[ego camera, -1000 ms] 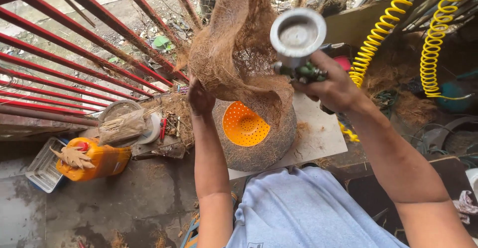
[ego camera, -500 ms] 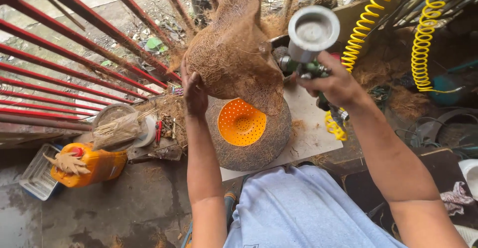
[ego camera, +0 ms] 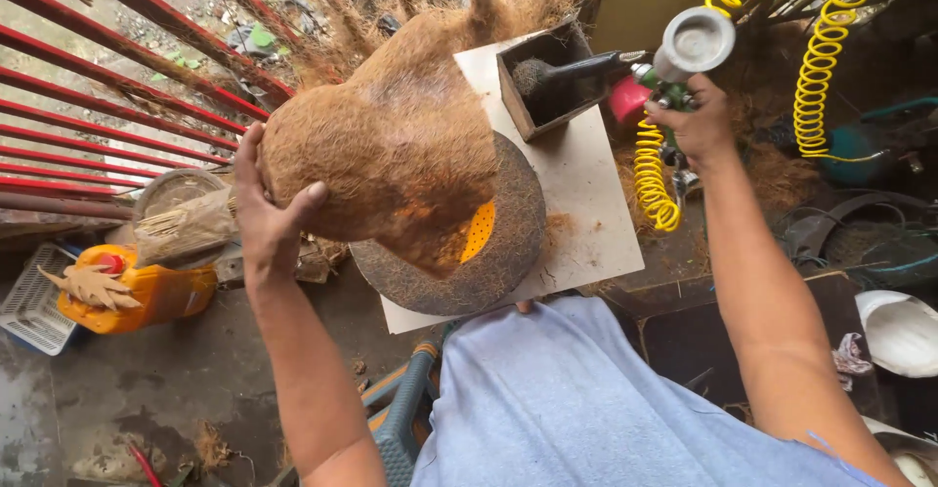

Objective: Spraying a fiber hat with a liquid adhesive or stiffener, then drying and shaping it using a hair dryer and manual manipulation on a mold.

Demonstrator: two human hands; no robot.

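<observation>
Left hand (ego camera: 262,215): grip closed on coir sheet (ego camera: 391,145), raised above orange mould (ego camera: 478,231).
Right hand (ego camera: 696,121): grip closed on spray gun (ego camera: 684,52).
Progress: mould's outside fibre-covered; inside bare, sheet not yet laid.

Brown coconut-fibre sheet (ego camera: 381,155) draped over fibre-covered orange bowl (ego camera: 477,231), metal-cupped spray gun (ego camera: 684,57) raised
</observation>
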